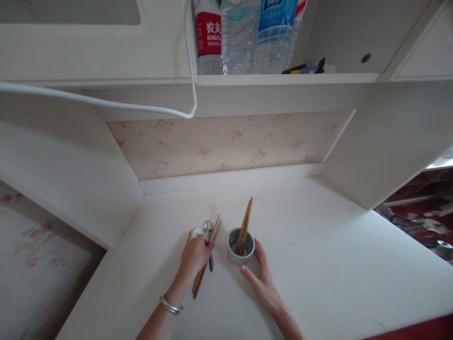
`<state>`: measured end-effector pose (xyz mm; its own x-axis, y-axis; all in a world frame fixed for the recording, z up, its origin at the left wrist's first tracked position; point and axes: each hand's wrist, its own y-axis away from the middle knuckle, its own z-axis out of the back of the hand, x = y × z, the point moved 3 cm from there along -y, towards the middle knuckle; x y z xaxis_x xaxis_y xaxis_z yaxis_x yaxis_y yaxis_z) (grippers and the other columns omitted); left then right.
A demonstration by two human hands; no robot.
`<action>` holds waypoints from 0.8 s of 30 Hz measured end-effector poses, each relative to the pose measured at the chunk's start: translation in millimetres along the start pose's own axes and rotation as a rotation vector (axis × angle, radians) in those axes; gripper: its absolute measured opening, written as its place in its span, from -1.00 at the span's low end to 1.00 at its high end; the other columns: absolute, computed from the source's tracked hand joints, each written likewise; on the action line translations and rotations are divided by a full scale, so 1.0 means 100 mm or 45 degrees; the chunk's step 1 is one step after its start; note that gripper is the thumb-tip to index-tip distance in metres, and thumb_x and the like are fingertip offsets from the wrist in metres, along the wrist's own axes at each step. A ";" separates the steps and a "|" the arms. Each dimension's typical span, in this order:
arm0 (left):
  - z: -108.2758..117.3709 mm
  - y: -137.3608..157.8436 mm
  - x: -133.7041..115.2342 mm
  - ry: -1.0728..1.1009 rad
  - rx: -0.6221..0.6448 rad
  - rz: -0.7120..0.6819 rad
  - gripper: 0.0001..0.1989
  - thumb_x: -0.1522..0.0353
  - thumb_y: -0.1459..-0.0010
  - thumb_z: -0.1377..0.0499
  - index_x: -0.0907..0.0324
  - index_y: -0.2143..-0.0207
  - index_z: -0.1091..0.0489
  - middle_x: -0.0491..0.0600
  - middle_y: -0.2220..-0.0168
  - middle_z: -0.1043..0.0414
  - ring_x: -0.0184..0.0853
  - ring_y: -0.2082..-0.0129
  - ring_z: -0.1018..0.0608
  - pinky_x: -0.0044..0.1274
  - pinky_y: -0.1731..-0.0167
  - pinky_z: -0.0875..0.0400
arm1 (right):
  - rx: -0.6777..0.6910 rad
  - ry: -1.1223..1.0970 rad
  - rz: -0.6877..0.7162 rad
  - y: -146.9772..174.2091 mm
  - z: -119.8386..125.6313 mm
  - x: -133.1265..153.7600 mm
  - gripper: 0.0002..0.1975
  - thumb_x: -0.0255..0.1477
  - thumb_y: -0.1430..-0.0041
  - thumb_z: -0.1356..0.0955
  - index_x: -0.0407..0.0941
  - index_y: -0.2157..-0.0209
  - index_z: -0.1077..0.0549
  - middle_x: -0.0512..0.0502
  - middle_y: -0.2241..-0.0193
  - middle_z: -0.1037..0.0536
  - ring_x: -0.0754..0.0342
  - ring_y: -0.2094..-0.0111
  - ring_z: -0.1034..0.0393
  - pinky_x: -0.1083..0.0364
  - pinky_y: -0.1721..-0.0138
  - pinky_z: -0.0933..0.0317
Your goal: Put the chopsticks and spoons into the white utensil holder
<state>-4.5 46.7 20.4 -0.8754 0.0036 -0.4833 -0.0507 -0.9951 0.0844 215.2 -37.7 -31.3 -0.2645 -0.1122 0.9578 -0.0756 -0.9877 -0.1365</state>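
Note:
A grey metal cup (pixel 239 259) stands on the white desktop with several wooden chopsticks (pixel 245 224) leaning inside it. Around its right and near side curves my right hand (pixel 264 281), thumb and fingers against the wall of the cup. Left of the cup, my left hand (pixel 196 255) is closed at a small bunch of cutlery, its fingers pinched on chopsticks (pixel 200 282). Two spoons (pixel 208 227) show their bowls just beyond the fingers, and one dark handle sticks out below. The hand hides the middle of this bunch. A silver bracelet circles the left wrist.
Water bottles (pixel 239 40) stand on the shelf above, beside some small dark items (pixel 307 67). A white cable (pixel 141 107) hangs before the shelf edge. White side panels (pixel 389 137) and a floral-papered back wall (pixel 230 144) enclose the desktop (pixel 318 264).

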 end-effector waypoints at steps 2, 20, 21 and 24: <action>0.07 -0.05 0.00 0.048 -0.010 0.002 -0.71 0.20 -0.20 -0.06 0.14 0.38 -0.51 0.02 0.39 -0.58 -0.22 0.35 -0.59 -0.52 0.37 -0.30 | -0.002 0.014 0.003 0.01 0.00 0.00 -0.21 -0.22 -0.19 -0.36 -0.04 -0.32 0.10 -0.22 -0.32 -0.06 -0.16 -0.32 0.07 -0.21 -0.30 0.14; 0.60 -0.26 -1.05 0.845 -0.226 -0.435 -0.73 0.17 -0.14 -0.19 0.14 0.24 -0.54 -0.07 0.29 -0.60 -0.34 0.29 -0.58 -0.55 0.22 -0.40 | -0.086 0.138 0.139 -0.01 -0.04 -0.02 -0.19 -0.30 -0.07 -0.47 0.00 -0.27 -0.04 -0.23 -0.23 -0.25 -0.25 -0.22 -0.15 -0.30 -0.20 -0.07; 0.50 -0.29 -1.03 0.811 -0.200 -0.418 -0.74 0.17 -0.14 -0.19 0.13 0.26 -0.54 -0.07 0.30 -0.60 -0.33 0.30 -0.57 -0.54 0.23 -0.40 | -0.094 0.155 0.143 -0.01 -0.04 -0.01 -0.19 -0.31 -0.06 -0.47 0.01 -0.26 -0.05 -0.22 -0.22 -0.26 -0.25 -0.21 -0.16 -0.30 -0.19 -0.09; 0.24 -0.31 -0.97 0.716 -0.161 -0.385 -0.74 0.17 -0.14 -0.17 0.13 0.30 -0.55 -0.06 0.32 -0.59 -0.33 0.34 -0.56 -0.52 0.26 -0.40 | -0.115 0.182 0.168 -0.02 -0.04 0.00 -0.21 -0.33 -0.05 -0.47 0.01 -0.25 -0.08 -0.21 -0.20 -0.29 -0.24 -0.20 -0.20 -0.29 -0.16 -0.14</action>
<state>70.3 79.8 85.4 -0.4446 0.2679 -0.8547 -0.1687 -0.9622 -0.2138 211.7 -35.3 -32.5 -0.4110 -0.2168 0.8855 -0.1155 -0.9511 -0.2865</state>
